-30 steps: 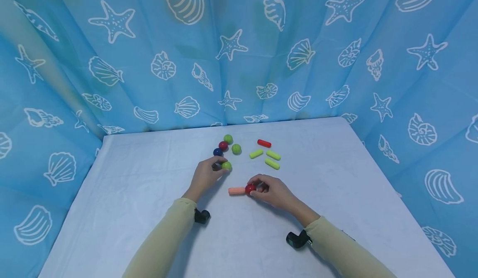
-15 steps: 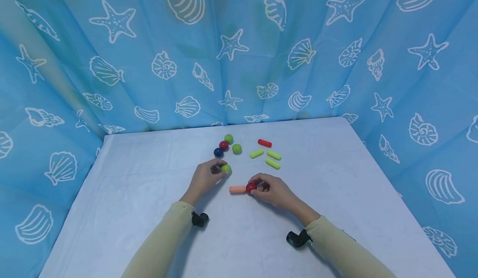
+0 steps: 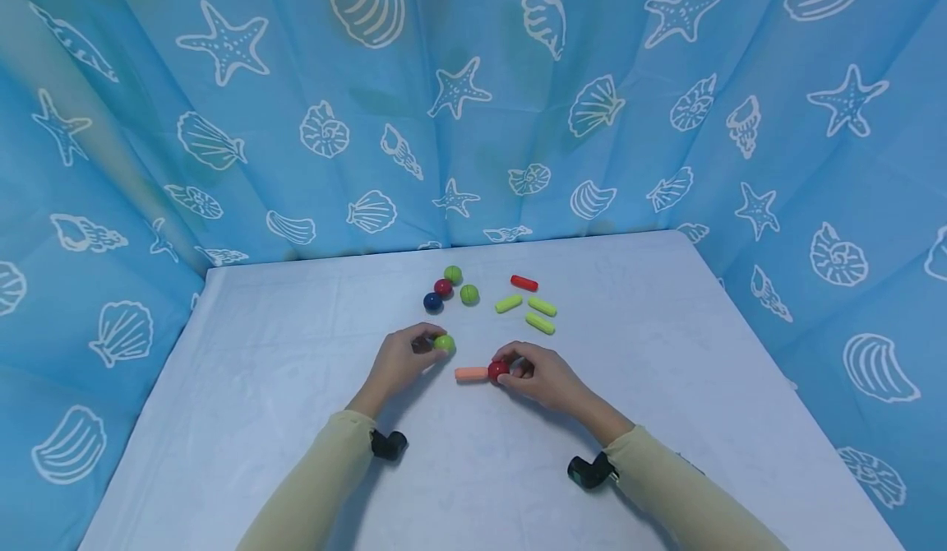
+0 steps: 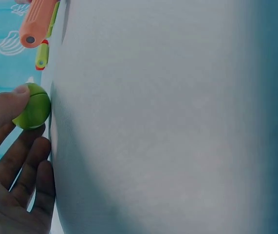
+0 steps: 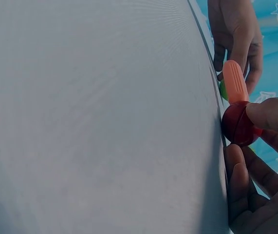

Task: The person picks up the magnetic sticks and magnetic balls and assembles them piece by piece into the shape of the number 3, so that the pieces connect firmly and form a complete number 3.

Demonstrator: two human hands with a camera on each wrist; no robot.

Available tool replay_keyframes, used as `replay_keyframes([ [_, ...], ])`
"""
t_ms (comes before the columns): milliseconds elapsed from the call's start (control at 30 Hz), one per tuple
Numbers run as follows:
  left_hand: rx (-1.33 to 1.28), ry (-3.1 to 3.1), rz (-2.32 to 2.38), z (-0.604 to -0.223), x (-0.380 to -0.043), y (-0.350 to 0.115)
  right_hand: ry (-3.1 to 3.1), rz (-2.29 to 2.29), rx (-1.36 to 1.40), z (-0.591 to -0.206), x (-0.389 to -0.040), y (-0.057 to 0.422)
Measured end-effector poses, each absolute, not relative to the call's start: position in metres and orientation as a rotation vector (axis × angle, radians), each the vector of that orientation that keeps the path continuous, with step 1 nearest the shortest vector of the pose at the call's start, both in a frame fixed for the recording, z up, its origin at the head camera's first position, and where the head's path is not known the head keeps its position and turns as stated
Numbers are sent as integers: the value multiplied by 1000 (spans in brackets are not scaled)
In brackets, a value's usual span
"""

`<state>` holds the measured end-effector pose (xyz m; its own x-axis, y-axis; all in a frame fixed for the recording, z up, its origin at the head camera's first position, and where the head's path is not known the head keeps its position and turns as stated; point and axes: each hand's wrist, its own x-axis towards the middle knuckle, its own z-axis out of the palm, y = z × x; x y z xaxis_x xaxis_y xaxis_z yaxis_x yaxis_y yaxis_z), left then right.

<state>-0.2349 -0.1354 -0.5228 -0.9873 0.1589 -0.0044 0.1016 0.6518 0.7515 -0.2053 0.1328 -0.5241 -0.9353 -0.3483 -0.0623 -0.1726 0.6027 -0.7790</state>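
Observation:
My left hand (image 3: 397, 360) pinches a green ball (image 4: 34, 108) between thumb and fingers, close to the tabletop. To its right, my right hand (image 3: 542, 377) pinches a red ball (image 5: 238, 124) by its sides. An orange ridged stick (image 3: 471, 374) is joined to the red ball and points left, toward the left hand. In the left wrist view, a round hole shows in the free end of the orange stick. Behind the red ball, a small bit of red shows in the right wrist view, mostly hidden by the thumb.
Farther back lie a blue ball (image 3: 432, 302), a dark red ball (image 3: 443, 288) and two green balls (image 3: 469, 294). Right of them are a red stick (image 3: 524, 283) and several yellow-green sticks (image 3: 540, 323). A blue shell-patterned curtain (image 3: 459, 156) borders the white-covered table (image 3: 666, 354).
My left hand has drawn the green ball nearer to me and slightly left, away from the other balls. The right hand, red ball and orange stick have hardly moved.

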Motion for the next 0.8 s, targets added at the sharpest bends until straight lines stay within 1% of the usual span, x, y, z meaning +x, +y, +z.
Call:
replay_keyframes([
  [467, 238, 2753, 1263, -524, -219, -143, 2604, -1250, -444, -525, -207, 133],
  [800, 270, 2730, 1248, -523, -215, -144, 2619, -1253, -459, -526, -208, 134],
])
